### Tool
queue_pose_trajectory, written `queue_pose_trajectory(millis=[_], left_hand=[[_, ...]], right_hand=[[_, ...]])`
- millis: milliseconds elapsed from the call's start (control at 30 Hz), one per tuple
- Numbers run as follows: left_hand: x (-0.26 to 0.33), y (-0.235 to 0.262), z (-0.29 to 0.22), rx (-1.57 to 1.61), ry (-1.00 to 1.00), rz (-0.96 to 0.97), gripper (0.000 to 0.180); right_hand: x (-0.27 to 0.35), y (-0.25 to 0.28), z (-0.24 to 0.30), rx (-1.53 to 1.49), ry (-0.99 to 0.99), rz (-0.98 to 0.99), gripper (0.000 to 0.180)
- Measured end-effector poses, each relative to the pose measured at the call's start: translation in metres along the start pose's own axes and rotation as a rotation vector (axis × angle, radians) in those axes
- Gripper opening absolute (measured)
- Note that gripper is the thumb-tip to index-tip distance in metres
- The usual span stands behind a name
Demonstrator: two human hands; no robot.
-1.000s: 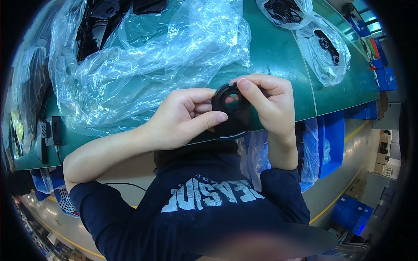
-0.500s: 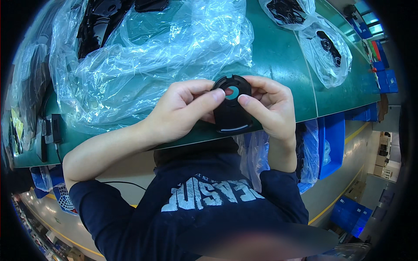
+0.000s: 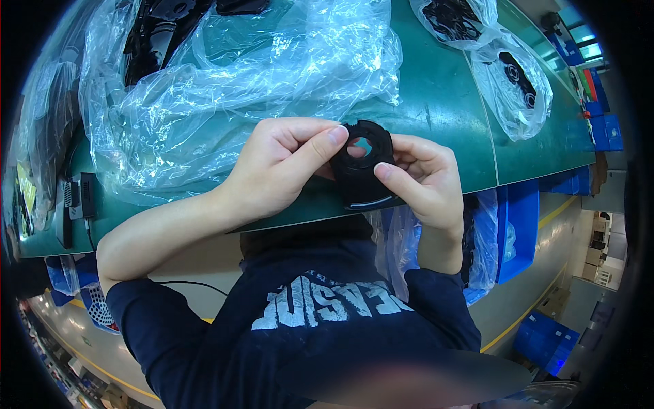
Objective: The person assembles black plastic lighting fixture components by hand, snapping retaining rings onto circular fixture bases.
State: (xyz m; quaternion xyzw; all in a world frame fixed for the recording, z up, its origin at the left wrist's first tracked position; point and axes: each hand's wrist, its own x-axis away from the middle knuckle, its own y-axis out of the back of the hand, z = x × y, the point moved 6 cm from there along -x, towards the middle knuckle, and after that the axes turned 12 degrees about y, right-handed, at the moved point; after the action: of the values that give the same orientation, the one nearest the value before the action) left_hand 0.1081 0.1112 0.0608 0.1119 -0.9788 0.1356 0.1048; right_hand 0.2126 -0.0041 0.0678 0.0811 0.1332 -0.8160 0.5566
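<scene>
Gripped from both sides!

Head view: the black, ring-ended, plastic-looking plate point(image 3: 361, 182) sits between left hand point(image 3: 272, 163), pinching the ring's rim, and right hand point(image 3: 430, 183), grasping the opposite side; long axis toward the body, neither nearer.

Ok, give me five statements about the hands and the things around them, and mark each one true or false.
1. The left hand and the right hand both hold the black part. True.
2. The black part has no opening. False: it has a round hole.
3. The tabletop is green. True.
4. The clear bag at upper right is empty. False: a black piece shows inside.
5. The blue bin sits on the tabletop. False: it is beyond the near edge.
</scene>
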Motion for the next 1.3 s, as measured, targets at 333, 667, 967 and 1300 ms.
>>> queue_pose_trajectory(millis=[333,667,967,1300], left_hand=[[-0.002,0.000,0.002,-0.048,0.057,-0.060,0.028],[0.002,-0.005,0.000,-0.224,0.093,0.024,0.018],[0.005,-0.021,0.007,-0.223,0.148,0.228,0.027],[0.005,-0.026,0.013,-0.225,0.196,0.185,0.030]], right_hand=[[0.006,0.002,-0.001,0.030,-0.028,0.005,0.032],[0.017,-0.008,0.004,0.301,0.012,0.110,0.026],[0.049,0.009,0.011,0.420,0.142,-0.160,0.018],[0.274,0.179,-0.100,0.325,-0.383,-0.820,0.024]])
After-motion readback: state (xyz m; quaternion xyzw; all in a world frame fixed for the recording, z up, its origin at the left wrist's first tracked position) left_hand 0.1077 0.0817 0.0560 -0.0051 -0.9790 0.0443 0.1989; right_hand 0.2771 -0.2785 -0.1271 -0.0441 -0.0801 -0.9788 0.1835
